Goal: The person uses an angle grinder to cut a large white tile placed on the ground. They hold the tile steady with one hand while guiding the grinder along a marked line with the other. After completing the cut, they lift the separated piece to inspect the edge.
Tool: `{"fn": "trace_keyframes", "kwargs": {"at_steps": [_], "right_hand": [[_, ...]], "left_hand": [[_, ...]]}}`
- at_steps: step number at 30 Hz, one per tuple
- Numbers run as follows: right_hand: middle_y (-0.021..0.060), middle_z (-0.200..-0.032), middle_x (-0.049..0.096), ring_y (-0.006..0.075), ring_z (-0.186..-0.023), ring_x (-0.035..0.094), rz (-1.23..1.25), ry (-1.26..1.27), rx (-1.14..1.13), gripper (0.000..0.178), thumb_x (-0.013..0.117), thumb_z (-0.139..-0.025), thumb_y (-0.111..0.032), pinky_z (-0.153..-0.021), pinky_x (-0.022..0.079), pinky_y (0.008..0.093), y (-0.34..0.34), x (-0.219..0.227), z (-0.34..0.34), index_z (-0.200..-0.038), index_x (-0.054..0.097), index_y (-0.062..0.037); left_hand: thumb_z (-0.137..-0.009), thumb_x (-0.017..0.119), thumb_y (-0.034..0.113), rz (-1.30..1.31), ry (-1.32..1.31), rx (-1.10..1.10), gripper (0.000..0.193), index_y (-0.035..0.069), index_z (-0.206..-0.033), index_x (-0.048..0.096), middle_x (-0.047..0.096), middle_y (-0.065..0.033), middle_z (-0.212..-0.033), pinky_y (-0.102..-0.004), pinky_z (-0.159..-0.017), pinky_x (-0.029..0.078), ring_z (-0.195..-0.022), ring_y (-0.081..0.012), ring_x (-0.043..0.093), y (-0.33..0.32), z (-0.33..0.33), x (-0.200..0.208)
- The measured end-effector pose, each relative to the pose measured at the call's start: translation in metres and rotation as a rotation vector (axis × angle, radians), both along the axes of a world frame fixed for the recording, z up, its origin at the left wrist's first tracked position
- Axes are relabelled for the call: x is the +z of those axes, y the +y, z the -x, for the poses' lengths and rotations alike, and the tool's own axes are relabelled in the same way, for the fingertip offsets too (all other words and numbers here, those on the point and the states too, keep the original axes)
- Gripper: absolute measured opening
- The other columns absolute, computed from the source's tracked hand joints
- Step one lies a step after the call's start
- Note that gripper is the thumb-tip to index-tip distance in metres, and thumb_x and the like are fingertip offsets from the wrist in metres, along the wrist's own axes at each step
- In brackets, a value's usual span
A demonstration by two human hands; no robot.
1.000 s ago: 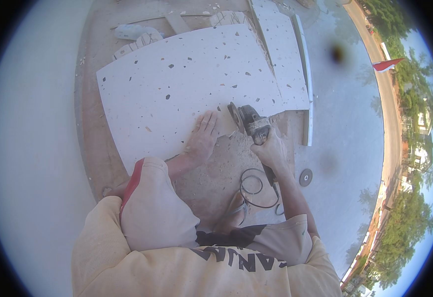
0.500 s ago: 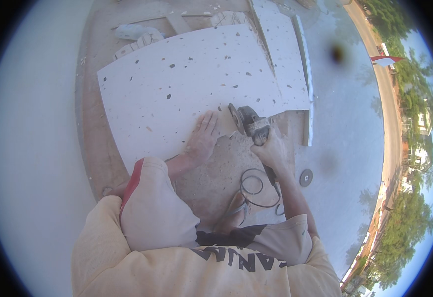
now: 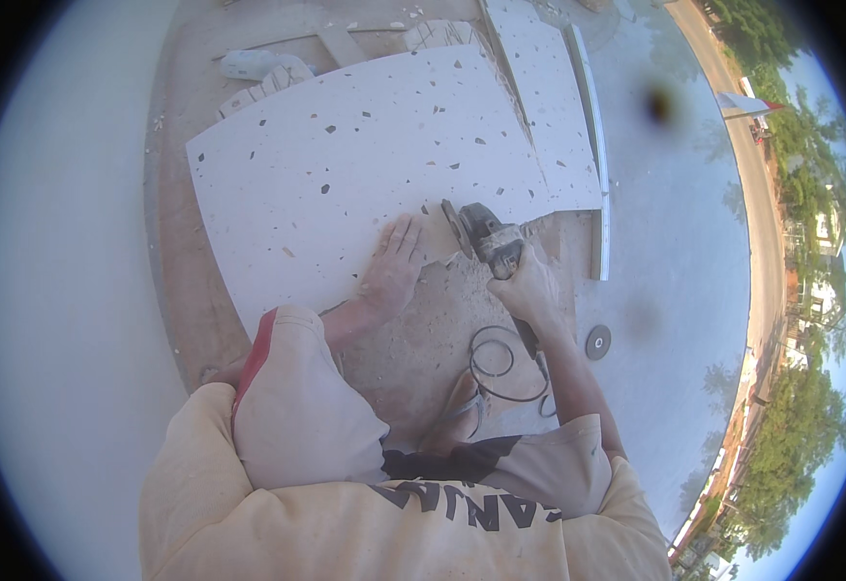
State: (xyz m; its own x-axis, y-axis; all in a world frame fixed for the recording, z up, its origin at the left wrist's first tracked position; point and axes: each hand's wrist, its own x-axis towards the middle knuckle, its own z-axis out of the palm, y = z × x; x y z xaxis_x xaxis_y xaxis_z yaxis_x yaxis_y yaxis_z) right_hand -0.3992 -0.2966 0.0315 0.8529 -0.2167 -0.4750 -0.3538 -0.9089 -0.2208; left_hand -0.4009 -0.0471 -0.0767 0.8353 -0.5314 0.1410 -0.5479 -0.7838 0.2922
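Note:
A large white tile [image 3: 346, 145] speckled with dark chips lies flat in front of me. My left hand [image 3: 393, 264] rests on its near edge, palm down with the fingers stretched out. In my right hand [image 3: 531, 290] is an angle grinder [image 3: 493, 239], gripped round its body. The grinder's disc [image 3: 456, 229] stands on edge at the tile's ragged near edge, just right of my left fingertips. Whether the disc is spinning I cannot tell. A dark cord [image 3: 510, 395] trails from the grinder in loops beside my foot [image 3: 459, 412].
A loose cutting disc [image 3: 598, 342] lies on the floor to the right. Beyond the tile are a second speckled piece [image 3: 549, 107], a long metal straightedge [image 3: 597, 184], broken offcuts [image 3: 346, 45] and a pale bag-like item [image 3: 252, 64]. Dust and crumbs cover the ground near my feet.
The grinder's disc has shifted very slightly left along the tile edge. My left hand stays pressed on the tile. The view has moved a little.

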Motion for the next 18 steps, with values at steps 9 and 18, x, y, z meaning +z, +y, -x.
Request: {"fn": "trace_keyframes", "kwargs": {"at_steps": [9,18], "right_hand": [[0.0289,-0.111,0.074,0.0455,-0.109,0.071,-0.004,-0.029,-0.010,0.072,0.079,-0.073,-0.032,-0.094,0.055,0.0516,0.001,0.002,0.002,-0.131,0.052,0.0017],[0.0288,-0.112,0.074,0.0450,-0.109,0.071,-0.001,0.025,-0.020,0.071,0.079,-0.074,-0.032,-0.095,0.055,0.0516,0.004,0.011,-0.001,-0.130,0.053,0.0015]], "left_hand": [[-0.098,0.055,0.010,0.022,0.016,-0.013,0.062,-0.012,-0.153,0.041,0.036,-0.0286,-0.164,-0.0534,-0.132,0.019,-0.158,-0.0424,0.027,0.000,-0.001,-0.007],[-0.096,0.056,0.011,-0.027,0.019,-0.012,0.065,-0.011,-0.155,0.040,0.034,-0.0271,-0.166,-0.0520,-0.132,0.018,-0.159,-0.0411,0.025,-0.003,0.000,-0.003]]}}
